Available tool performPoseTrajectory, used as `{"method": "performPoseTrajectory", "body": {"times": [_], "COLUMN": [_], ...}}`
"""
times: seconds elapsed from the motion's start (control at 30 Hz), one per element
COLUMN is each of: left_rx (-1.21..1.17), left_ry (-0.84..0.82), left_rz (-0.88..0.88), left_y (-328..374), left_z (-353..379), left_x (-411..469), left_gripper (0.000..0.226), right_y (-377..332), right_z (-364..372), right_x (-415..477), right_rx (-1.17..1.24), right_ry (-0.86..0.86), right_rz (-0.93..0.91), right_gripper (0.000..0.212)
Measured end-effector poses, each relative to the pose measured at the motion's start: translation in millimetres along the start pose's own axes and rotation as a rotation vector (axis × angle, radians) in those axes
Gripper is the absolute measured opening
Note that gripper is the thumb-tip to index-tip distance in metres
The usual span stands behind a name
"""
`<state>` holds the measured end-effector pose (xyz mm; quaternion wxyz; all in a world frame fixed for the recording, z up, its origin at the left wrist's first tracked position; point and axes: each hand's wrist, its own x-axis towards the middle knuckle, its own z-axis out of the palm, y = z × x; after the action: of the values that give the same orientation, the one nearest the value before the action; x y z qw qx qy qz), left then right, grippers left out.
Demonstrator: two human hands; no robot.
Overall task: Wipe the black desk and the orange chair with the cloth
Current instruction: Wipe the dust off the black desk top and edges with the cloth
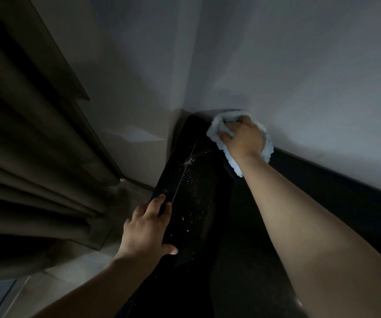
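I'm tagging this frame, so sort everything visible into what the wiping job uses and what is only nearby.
Part of the job:
- cloth, pale and bunched, in the grip of the right hand at the far corner
- black desk, speckled with white crumbs
- left hand, resting on the desk's left edge

Only nearby:
- curtain, hanging at left
- wall

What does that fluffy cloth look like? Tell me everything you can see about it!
The fluffy pale blue-white cloth looks soft and nubbly, like terry or microfibre. It is scrunched into a bunch, not spread flat. The right hand grips it from above, so only its edges puff out around the fingers and wrist. It sits at the far corner of the glossy black desk, right against the pale grey wall. White specks dot the desk nearby.
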<state>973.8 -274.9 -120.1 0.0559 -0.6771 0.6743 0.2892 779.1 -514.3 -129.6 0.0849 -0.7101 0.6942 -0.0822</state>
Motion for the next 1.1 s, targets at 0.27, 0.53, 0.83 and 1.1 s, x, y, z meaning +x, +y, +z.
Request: {"method": "performPoseTrajectory", "body": {"times": [0.27,0.53,0.83,1.1], "left_rx": [0.011,0.020,-0.031,-0.051], "left_ry": [-0.008,-0.016,0.001,0.002], "left_rz": [0.002,0.001,0.004,0.009], "left_y": [2.4,4.0,2.1,2.1], "left_z": [-3.8,-5.1,-1.2,-2.5], "left_x": [-1.5,-2.9,-2.6,-5.1], "left_gripper": [0.105,0.104,0.105,0.105], "right_y": [-3.8,-2.0,-6.3,-11.0], "right_z": [-1.7,-4.4,-7.4,-5.5], "right_x": [-11.9,-43.1,-82.0,-117.0], "right_rx": [-0.019,-0.020,-0.050,-0.049], "right_ry": [-0.043,-0.026,-0.039,-0.049], "right_rz": [-0.010,-0.061,-0.094,-0.070], "right_gripper": [0.031,0.032,0.033,0.037]}}
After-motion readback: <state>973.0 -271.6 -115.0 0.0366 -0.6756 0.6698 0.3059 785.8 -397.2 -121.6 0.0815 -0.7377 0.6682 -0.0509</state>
